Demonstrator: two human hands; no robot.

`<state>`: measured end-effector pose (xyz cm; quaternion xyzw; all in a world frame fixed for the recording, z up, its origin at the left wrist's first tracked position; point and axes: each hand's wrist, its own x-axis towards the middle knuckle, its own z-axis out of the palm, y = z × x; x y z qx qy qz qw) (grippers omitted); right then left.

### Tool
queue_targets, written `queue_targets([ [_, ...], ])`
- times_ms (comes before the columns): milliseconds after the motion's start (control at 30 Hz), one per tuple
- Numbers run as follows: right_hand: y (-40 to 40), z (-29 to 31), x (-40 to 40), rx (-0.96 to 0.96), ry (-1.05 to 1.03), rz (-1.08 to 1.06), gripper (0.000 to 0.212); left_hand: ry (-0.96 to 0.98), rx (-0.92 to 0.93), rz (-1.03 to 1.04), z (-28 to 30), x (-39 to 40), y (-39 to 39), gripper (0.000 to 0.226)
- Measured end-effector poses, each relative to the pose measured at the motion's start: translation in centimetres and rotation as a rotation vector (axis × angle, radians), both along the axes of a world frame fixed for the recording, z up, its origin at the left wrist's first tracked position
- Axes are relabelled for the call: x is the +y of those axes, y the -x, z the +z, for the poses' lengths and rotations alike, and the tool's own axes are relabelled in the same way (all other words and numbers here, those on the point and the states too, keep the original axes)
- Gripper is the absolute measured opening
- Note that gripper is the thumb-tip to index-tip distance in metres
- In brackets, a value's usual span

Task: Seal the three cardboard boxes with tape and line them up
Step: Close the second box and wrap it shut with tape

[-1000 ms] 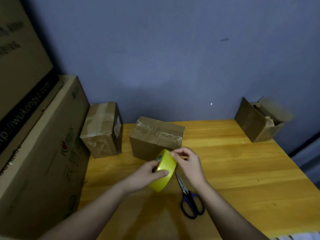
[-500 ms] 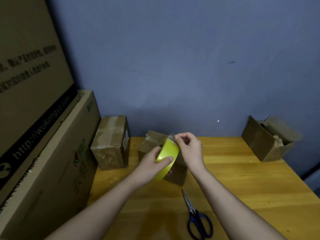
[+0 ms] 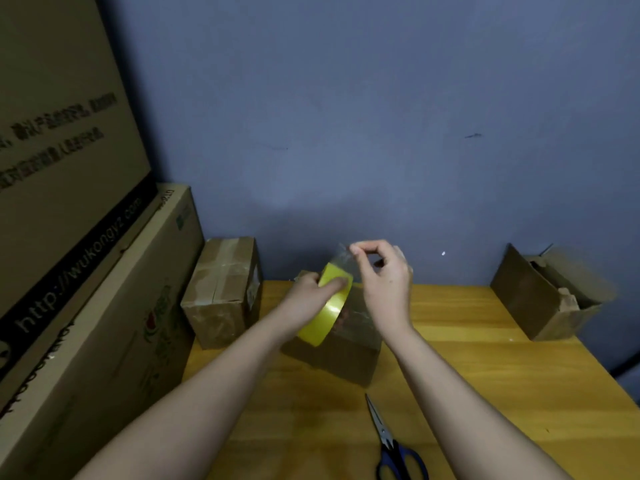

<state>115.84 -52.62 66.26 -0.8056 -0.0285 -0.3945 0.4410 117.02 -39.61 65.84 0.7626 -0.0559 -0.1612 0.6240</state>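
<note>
The left hand (image 3: 306, 294) grips the yellow tape roll (image 3: 327, 306), thumb curled across its outer face, and holds it on edge above the middle box (image 3: 341, 348). The right hand (image 3: 384, 282) pinches the clear tape end (image 3: 341, 259) between thumb and forefinger, just above the roll, with a short stretch of tape pulled free between them.

Taking the middle box as the landmark: to its far left, off the tabletop (image 3: 485, 375), a big printed carton (image 3: 52, 168) lies on another long carton (image 3: 97, 323), both along the left edge of the view. The wooden tabletop itself runs under the middle box and out to the right, against a blue wall (image 3: 346, 116). Just left of the middle box, apart from it, stands the left box (image 3: 221, 292), its top taped over. Well to the right, at the tabletop's far corner, sits the right box (image 3: 540, 299) with its flaps open and one edge torn. In front of the middle box and slightly right, near the tabletop's front edge, lie blue-handled scissors (image 3: 394, 448), blades shut and pointing toward the box
</note>
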Motion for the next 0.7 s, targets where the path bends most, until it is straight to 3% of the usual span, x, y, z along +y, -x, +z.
queue_targets([
  [233, -0.9, 1.0, -0.8, -0.093, 0.143, 0.082, 0.013, 0.252, 0.268, 0.005, 1.5, -0.5, -1.9, 0.029],
  [333, -1.8, 1.6, -1.3, 0.037, -0.111, 0.125, 0.005, 0.238, 0.274, -0.005, 1.3, -1.0, -2.3, 0.029],
  [433, -3.8, 2.4, -2.3, 0.205, -0.386, 0.184, 0.011, 0.239, 0.271, -0.09, 0.8, -1.2, -2.2, 0.033],
  [533, -5.9, 2.4, -3.7, 0.311, -0.427, 0.179, 0.02, 0.131, 0.143, -0.239, 0.3, -0.8, -1.4, 0.041],
  [700, -7.1, 1.6, -5.2, 0.466, -0.617, 0.18, 0.023, 0.15, -0.039, -0.264, -0.1, -0.5, -0.5, 0.053],
])
